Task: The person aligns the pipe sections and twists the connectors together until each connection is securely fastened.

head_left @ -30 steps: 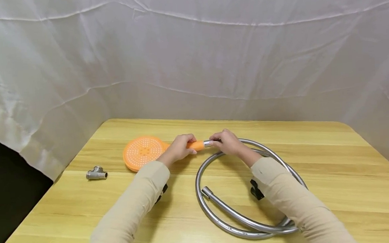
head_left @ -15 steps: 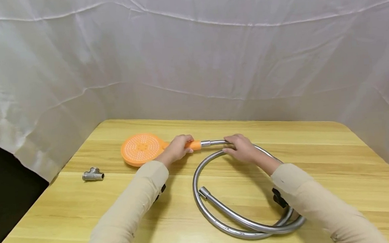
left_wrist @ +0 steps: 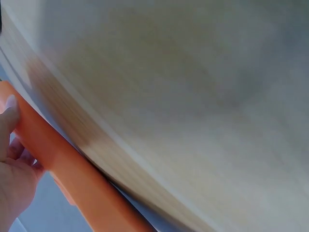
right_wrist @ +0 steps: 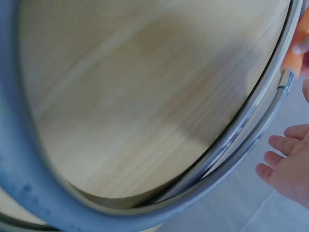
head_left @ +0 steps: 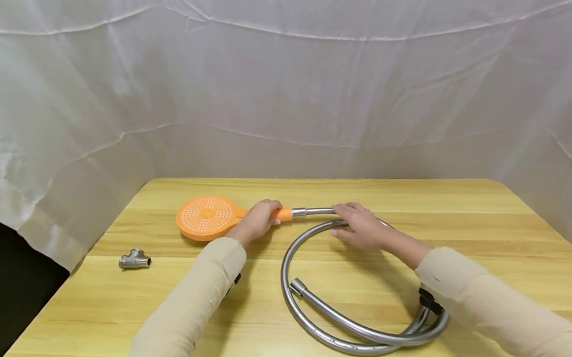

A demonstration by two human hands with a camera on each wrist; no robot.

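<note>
An orange shower head (head_left: 206, 217) lies face up at the back left of the table, its handle pointing right. My left hand (head_left: 258, 220) grips that handle; in the left wrist view the thumb lies along the orange handle (left_wrist: 72, 169). A silver shower hose (head_left: 327, 339) is joined to the handle's end by a chrome fitting (head_left: 299, 212) and lies in loops to the right. My right hand (head_left: 361, 227) is over the back of the loop, fingers loosely extended. In the right wrist view, this hand's fingers (right_wrist: 280, 145) are apart from the hose (right_wrist: 241, 159).
A small metal tee fitting (head_left: 134, 259) lies at the left of the wooden table (head_left: 246, 325). The hose's loose end (head_left: 297, 286), with a conical metal nut, rests inside the loop. White cloth (head_left: 280, 90) hangs behind and on both sides.
My right hand has let go of the metal fitting at the handle's end and moved right along the hose, its fingers loosening. My left hand keeps its grip on the shower head.
</note>
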